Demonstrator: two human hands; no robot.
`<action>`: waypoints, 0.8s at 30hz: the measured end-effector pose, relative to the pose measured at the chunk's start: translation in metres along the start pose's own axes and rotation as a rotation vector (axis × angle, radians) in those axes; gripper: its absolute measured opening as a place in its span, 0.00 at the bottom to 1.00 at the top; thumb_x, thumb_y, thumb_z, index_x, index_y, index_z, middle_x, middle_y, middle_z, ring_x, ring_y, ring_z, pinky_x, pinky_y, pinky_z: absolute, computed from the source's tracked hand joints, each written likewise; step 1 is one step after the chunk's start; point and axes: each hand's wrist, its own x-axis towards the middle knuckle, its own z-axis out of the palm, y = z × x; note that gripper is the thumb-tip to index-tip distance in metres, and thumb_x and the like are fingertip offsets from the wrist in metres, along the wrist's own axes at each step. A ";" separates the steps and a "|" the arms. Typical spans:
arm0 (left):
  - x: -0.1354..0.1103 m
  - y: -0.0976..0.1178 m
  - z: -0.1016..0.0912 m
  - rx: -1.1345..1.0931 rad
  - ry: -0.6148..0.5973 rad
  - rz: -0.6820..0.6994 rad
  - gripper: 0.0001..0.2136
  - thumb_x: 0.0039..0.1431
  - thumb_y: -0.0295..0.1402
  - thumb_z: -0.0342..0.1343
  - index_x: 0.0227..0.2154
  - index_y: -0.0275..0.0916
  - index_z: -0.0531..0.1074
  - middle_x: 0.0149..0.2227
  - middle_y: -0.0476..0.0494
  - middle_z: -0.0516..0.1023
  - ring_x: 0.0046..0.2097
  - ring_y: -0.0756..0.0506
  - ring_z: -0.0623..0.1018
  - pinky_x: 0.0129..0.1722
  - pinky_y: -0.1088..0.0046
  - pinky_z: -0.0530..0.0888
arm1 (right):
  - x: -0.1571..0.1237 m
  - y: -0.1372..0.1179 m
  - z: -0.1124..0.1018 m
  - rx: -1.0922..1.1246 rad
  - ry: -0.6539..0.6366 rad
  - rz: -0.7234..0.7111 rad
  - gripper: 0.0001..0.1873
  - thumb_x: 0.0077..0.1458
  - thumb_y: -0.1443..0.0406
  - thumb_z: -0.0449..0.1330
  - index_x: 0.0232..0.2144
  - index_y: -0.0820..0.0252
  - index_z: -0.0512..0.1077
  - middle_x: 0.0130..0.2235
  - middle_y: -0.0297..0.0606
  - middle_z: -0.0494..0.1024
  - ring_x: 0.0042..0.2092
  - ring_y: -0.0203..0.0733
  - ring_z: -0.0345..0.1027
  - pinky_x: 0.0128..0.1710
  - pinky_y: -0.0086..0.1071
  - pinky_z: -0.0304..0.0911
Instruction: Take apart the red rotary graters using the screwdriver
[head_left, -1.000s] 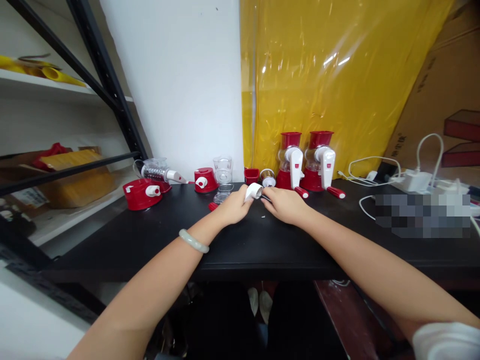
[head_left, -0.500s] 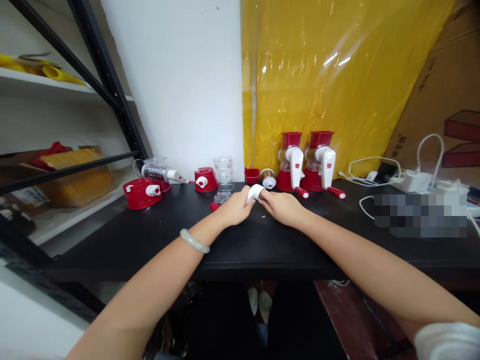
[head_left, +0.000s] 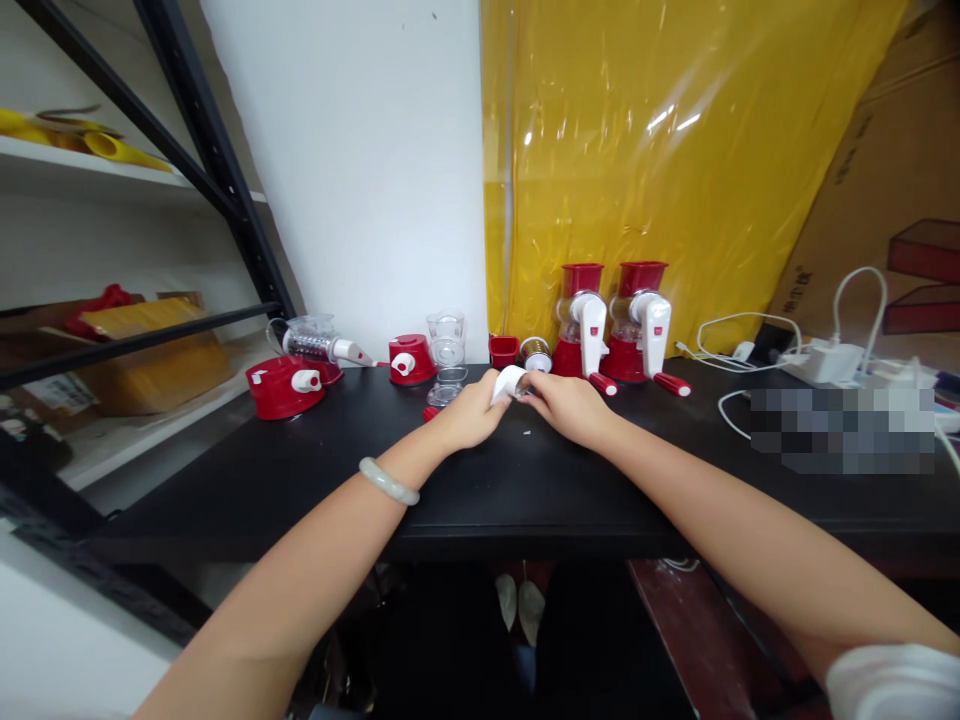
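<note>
My left hand [head_left: 469, 415] is closed around a small white plastic part [head_left: 508, 381], held just above the black table [head_left: 300, 480]. A pale bracelet [head_left: 387, 481] sits on that wrist. My right hand [head_left: 568, 407] is closed too, its fingertips pinching the same white part from the right. What lies between its fingers is too small to make out. Two assembled red and white hand-crank machines [head_left: 613, 322] stand just behind my hands, against the yellow sheet.
Loose parts lie at the back left: a red base [head_left: 285, 386], a clear drum with a white handle [head_left: 319, 343], another red base [head_left: 411, 360], a clear cup [head_left: 446, 340], a small red cup [head_left: 503, 350]. White cables and chargers [head_left: 817, 360] are at right. Metal shelving [head_left: 112, 330] stands left.
Both hands stay together on the white part with only small finger shifts; the part turned slightly. Nothing else has moved.
</note>
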 end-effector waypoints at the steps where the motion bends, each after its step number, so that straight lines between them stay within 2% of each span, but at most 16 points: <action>1: 0.000 0.000 0.000 -0.009 -0.003 0.002 0.07 0.63 0.36 0.47 0.40 0.39 0.61 0.38 0.40 0.76 0.40 0.41 0.77 0.37 0.67 0.69 | 0.000 0.002 0.001 0.041 0.020 0.001 0.12 0.63 0.58 0.54 0.45 0.56 0.69 0.40 0.38 0.80 0.36 0.41 0.73 0.31 0.29 0.55; 5: 0.000 0.001 -0.001 -0.026 -0.025 -0.008 0.06 0.62 0.36 0.48 0.39 0.39 0.61 0.36 0.42 0.75 0.37 0.42 0.76 0.35 0.68 0.69 | 0.001 0.011 0.006 0.195 0.067 0.002 0.08 0.61 0.59 0.57 0.40 0.56 0.71 0.35 0.35 0.79 0.33 0.38 0.71 0.30 0.28 0.55; 9: 0.000 -0.001 -0.001 -0.035 -0.027 -0.016 0.07 0.62 0.35 0.48 0.40 0.39 0.61 0.34 0.43 0.75 0.36 0.42 0.76 0.34 0.68 0.69 | 0.001 0.012 0.008 0.250 0.073 -0.016 0.07 0.61 0.60 0.57 0.38 0.56 0.72 0.33 0.35 0.79 0.32 0.37 0.70 0.31 0.28 0.55; 16: 0.000 0.000 -0.001 -0.031 -0.024 -0.018 0.07 0.62 0.35 0.48 0.41 0.39 0.62 0.34 0.43 0.76 0.37 0.42 0.77 0.37 0.67 0.71 | 0.000 0.007 0.007 0.144 0.088 -0.028 0.09 0.62 0.62 0.54 0.38 0.57 0.72 0.34 0.37 0.79 0.34 0.39 0.71 0.32 0.29 0.55; 24: 0.001 0.002 -0.001 -0.027 -0.022 -0.057 0.08 0.62 0.36 0.48 0.41 0.39 0.62 0.34 0.44 0.76 0.41 0.41 0.77 0.40 0.65 0.72 | -0.001 0.001 0.004 -0.070 0.020 -0.025 0.13 0.64 0.61 0.49 0.43 0.58 0.71 0.35 0.38 0.80 0.34 0.41 0.73 0.29 0.31 0.50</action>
